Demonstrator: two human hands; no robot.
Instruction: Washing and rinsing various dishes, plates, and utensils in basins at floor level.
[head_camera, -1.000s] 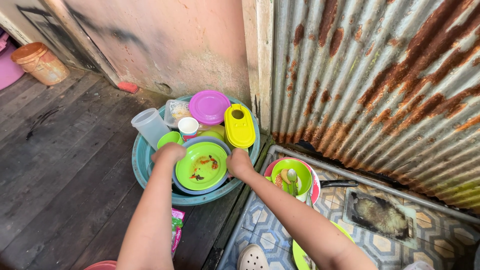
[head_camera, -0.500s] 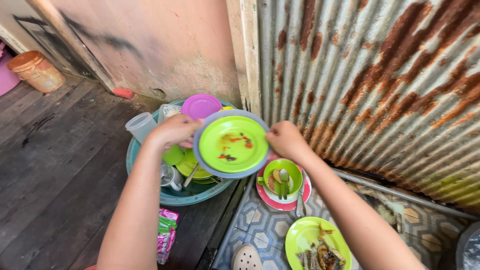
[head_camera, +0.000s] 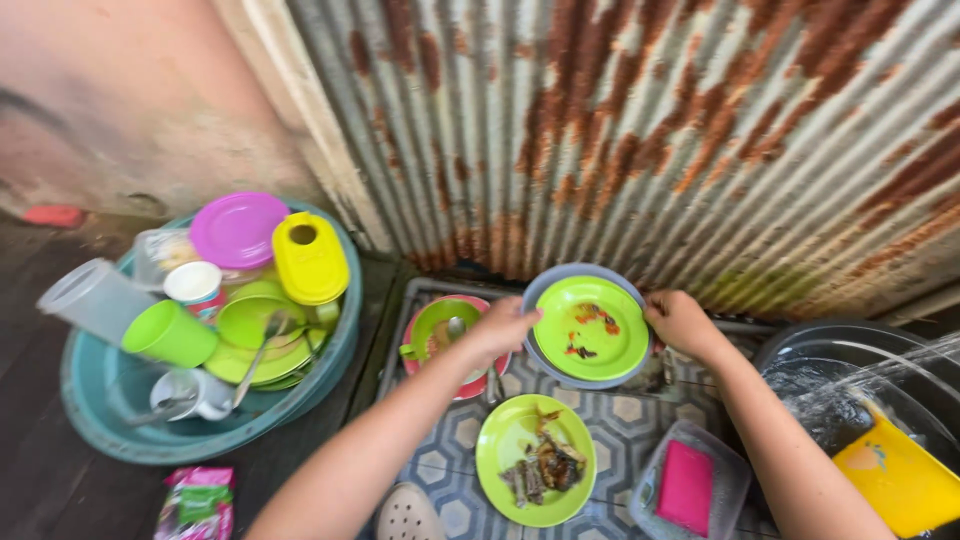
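Observation:
Both my hands hold a stack of two plates, a green plate (head_camera: 588, 326) with red food scraps lying in a larger grey plate (head_camera: 540, 354). My left hand (head_camera: 503, 327) grips its left rim and my right hand (head_camera: 680, 320) its right rim, above the patterned tile floor (head_camera: 440, 455) by the rusty corrugated wall. Just left of the stack a green cup with a spoon (head_camera: 440, 327) stands on a pink plate (head_camera: 470, 385). Below lies another green plate (head_camera: 500, 450) with fish leftovers.
A teal basin (head_camera: 90, 420) at the left holds a clear jug, green cup, purple lid, yellow box and more plates. A clear tub with a pink sponge (head_camera: 688, 482) sits at lower right. Water streams into a dark basin (head_camera: 860, 385) holding a yellow board. A white clog (head_camera: 405, 515) lies below.
My hands lifted the grey and green plates out of the teal basin and carried them right, over the tiled floor. The view has swung right with them.

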